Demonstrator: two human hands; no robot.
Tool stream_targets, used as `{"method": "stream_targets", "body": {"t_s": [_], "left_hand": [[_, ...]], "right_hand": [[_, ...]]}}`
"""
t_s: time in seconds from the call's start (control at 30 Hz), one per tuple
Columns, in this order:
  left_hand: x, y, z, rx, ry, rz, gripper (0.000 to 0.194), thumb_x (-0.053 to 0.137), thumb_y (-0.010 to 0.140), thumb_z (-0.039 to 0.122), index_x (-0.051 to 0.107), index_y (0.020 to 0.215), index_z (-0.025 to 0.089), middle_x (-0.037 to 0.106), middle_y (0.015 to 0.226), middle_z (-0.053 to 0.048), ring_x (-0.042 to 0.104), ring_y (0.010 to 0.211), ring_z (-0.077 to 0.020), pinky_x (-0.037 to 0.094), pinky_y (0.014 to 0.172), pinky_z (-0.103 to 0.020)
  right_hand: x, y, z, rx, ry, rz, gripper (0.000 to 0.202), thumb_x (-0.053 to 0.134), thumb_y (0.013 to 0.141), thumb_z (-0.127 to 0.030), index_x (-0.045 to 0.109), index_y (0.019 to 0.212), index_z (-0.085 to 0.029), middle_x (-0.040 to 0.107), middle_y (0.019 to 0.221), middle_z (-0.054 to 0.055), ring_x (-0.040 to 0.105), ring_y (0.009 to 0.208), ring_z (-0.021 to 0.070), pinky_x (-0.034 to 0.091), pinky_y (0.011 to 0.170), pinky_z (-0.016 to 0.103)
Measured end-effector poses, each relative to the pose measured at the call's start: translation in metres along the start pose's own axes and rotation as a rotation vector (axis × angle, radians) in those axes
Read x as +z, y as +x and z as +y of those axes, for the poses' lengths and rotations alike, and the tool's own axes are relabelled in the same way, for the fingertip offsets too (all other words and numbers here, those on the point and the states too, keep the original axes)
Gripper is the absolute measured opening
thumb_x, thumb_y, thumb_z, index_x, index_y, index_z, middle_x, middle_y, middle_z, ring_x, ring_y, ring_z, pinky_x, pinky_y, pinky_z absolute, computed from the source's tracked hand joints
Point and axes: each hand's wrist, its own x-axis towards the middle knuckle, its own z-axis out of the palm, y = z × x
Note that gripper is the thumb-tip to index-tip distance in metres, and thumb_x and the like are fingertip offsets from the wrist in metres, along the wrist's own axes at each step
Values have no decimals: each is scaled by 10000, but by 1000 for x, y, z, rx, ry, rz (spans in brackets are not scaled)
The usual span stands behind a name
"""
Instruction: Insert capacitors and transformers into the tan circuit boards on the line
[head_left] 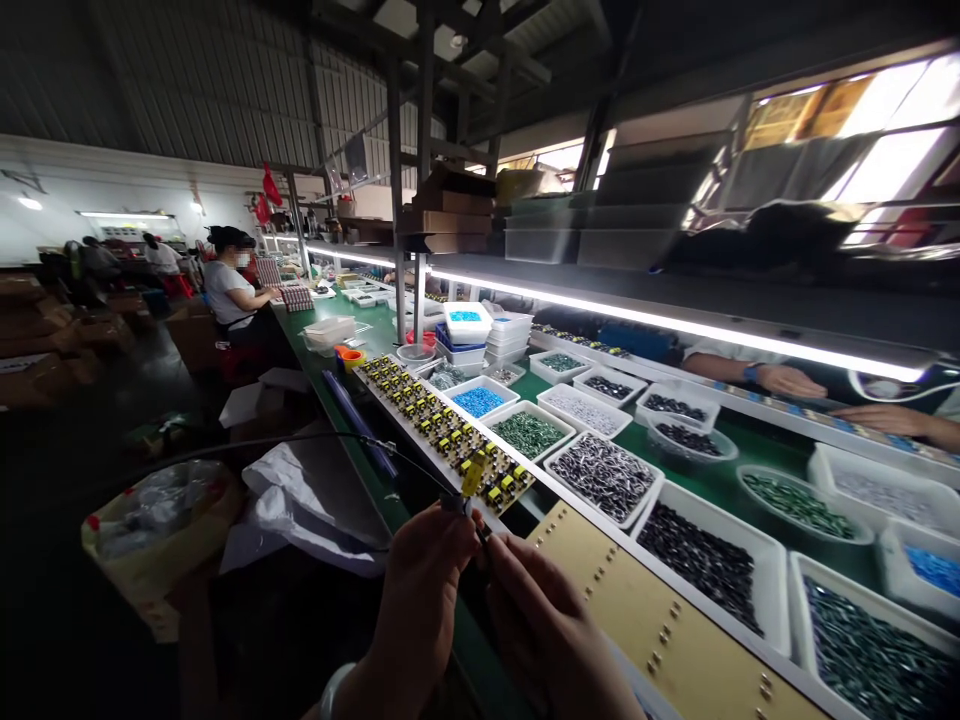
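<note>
My left hand [424, 570] is closed in a pinch around a small whitish piece [459, 505], mostly hidden by the fingers. Close against it, my right hand [544, 610] pinches a thin dark strand or stick-like part; its kind is unclear. A yellow tag-like piece [474, 474] sticks up just above the fingertips, and I cannot tell whether it is attached to what I hold. Just beyond the hands runs a long row of circuit boards [420, 415] with yellow block components. A black cable [300, 440] stretches from the left towards my fingers.
White trays of small components, such as black parts [697, 555], green parts [529, 432] and blue parts [478, 402], line the green bench. A tan panel [637, 600] lies at right. Across the bench are another person's hands [791, 382]. A bag [161, 530] stands left.
</note>
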Motion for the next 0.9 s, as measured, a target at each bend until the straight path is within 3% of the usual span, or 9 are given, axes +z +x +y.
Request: {"method": "stream_targets", "body": {"t_s": [0.13, 0.27, 0.4, 0.43, 0.5, 0.6, 0.67, 0.8, 0.9], "left_hand": [[6, 4, 3, -12, -23, -1, 355, 998, 531, 374, 781, 745, 191, 739, 784, -34, 678, 788, -142, 554, 758, -234], [2, 2, 2, 39, 115, -14, 420, 938, 644, 450, 765, 936, 202, 732, 969, -54, 668, 950, -189, 549, 853, -280], [-14, -23, -3, 408, 243, 132, 249, 827, 821, 404, 715, 991, 261, 678, 1017, 6, 619, 1004, -129, 496, 880, -184], [-20, -31, -4, 457, 206, 31, 202, 798, 842, 414, 707, 875, 237, 659, 865, 1, 624, 857, -130, 513, 800, -200], [-32, -42, -5, 244, 221, -216, 332, 735, 875, 482, 684, 723, 191, 583, 627, -19, 583, 626, -140, 502, 628, -239], [-45, -42, -6, -116, 186, -148, 412, 726, 845, 587, 724, 816, 176, 556, 575, -23, 533, 517, -138, 450, 510, -251], [-47, -34, -8, -224, 165, -65, 397, 786, 793, 566, 741, 891, 184, 588, 616, -22, 553, 524, -138, 456, 505, -248], [-30, -20, -19, -214, 155, -78, 361, 817, 756, 510, 769, 943, 205, 724, 902, -82, 713, 896, -234, 580, 801, -333], [-7, -22, -28, -123, 171, -122, 383, 733, 808, 576, 780, 958, 227, 740, 1053, -106, 661, 1161, -309, 545, 992, -442]], "right_hand": [[-3, 1, 4, 0, -28, -28, 554, 745, 832, -667, 717, 1040, -154, 406, 539, -37, 281, 400, 62, 200, 329, 178], [-2, 8, 8, -112, -101, -17, 566, 714, 841, -694, 684, 1034, -162, 534, 674, 13, 349, 444, 72, 247, 349, 184], [12, 22, 12, -275, -220, -30, 489, 606, 937, -664, 617, 917, -175, 570, 771, 31, 414, 542, 89, 345, 442, 190], [16, 26, 13, -303, -251, -49, 467, 581, 963, -639, 600, 894, -177, 560, 749, 19, 422, 562, 93, 364, 476, 194], [23, 33, 15, -335, -287, -109, 429, 562, 990, -592, 587, 880, -178, 551, 711, 2, 464, 606, 108, 399, 545, 208], [25, 41, 17, -383, -320, -148, 363, 604, 984, -517, 612, 873, -171, 591, 770, 14, 527, 694, 133, 427, 621, 232], [19, 47, 15, -442, -401, -103, 314, 643, 970, -457, 653, 853, -166, 605, 826, 27, 537, 719, 137, 426, 640, 244], [1, 55, -4, -622, -641, -32, 230, 663, 965, -378, 748, 864, -189, 627, 881, 48, 581, 778, 158, 445, 705, 269], [-6, 51, -23, -703, -743, -38, 201, 636, 983, -337, 773, 910, -209, 641, 883, 49, 601, 789, 157, 451, 718, 267]]}}
